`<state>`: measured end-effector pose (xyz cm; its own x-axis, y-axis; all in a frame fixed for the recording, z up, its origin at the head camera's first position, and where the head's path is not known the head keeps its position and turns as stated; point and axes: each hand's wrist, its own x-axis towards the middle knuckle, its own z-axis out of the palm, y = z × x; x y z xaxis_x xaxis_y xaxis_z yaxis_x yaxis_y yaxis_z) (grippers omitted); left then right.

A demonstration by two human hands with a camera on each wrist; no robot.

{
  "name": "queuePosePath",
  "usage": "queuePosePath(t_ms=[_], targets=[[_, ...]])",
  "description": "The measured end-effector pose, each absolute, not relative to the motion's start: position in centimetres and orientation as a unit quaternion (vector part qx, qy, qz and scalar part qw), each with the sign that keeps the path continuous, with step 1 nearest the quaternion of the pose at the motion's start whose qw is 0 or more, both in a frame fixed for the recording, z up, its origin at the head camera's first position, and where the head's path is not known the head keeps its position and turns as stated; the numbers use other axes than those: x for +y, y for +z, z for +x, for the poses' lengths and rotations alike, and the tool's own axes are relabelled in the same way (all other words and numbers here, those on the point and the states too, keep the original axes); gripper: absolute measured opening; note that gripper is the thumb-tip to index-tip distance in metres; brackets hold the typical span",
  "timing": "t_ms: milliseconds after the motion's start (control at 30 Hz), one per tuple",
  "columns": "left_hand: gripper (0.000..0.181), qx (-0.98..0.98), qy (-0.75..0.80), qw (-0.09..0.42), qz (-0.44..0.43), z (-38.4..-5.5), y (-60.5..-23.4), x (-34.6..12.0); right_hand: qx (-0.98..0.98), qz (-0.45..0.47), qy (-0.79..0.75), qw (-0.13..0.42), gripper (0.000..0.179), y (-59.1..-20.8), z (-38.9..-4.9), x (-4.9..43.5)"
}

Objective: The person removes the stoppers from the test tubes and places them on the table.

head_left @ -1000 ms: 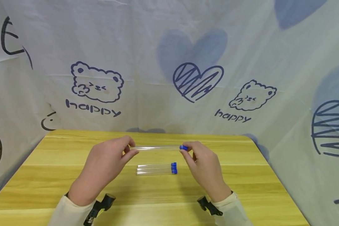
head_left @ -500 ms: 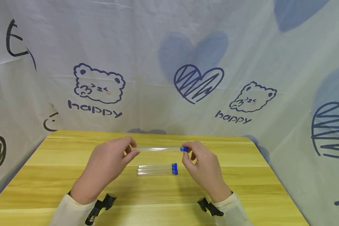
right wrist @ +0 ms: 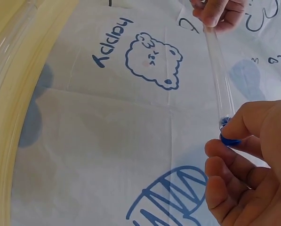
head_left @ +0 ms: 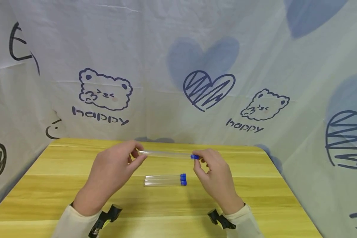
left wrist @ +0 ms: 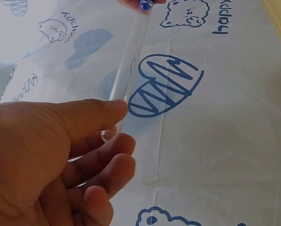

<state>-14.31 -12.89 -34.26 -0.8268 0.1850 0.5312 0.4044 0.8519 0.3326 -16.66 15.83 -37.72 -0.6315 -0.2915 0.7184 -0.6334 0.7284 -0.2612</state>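
A clear test tube (head_left: pixel 166 154) with a blue cap (head_left: pixel 194 156) is held lengthwise between both hands, raised off the table. My left hand (head_left: pixel 114 175) pinches its left end between thumb and fingers; in the left wrist view the tube's bare end (left wrist: pixel 108 135) shows past the thumb. My right hand (head_left: pixel 218 180) pinches the blue cap, and the right wrist view shows the cap (right wrist: pixel 228 138) partly covered by the thumb. Nearer to me, several similar capped test tubes (head_left: pixel 163 180) lie side by side on the table, caps to the right.
The wood-grain table (head_left: pixel 154 215) carries the row of tubes near its middle. A white cloth (head_left: pixel 154 43) with printed bears and hearts hangs behind the table and along its sides.
The left end of the held tube has risen slightly, so the tube now tilts a little down to the right. Both hands keep nearly the same place; the lying tubes have not moved.
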Motion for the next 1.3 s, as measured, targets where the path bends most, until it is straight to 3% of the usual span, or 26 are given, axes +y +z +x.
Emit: queuePosePath(t_ms=[300, 633, 833, 1300], targets=[[0.009, -0.925, -0.216, 0.255, -0.179, -14.27, -34.23, -13.10, -0.865, 0.269, 0.254, 0.340, 0.017, -37.60, -16.73, 15.91], [0.014, -0.934, -0.246, 0.199, -0.165, -14.10, -34.07, -12.91, -0.871, 0.255, 0.251, 0.336, 0.018, -37.48, -16.52, 16.11], [0.016, -0.938, -0.241, 0.193, -0.160, -14.22, -34.13, -12.79, -0.870, 0.254, 0.248, 0.341, 0.017, -37.51, -16.51, 16.12], [0.012, -0.939, -0.246, 0.187, -0.151, -14.14, -34.15, -12.96, -0.885, 0.246, 0.258, 0.298, 0.020, -37.59, -16.43, 15.78]])
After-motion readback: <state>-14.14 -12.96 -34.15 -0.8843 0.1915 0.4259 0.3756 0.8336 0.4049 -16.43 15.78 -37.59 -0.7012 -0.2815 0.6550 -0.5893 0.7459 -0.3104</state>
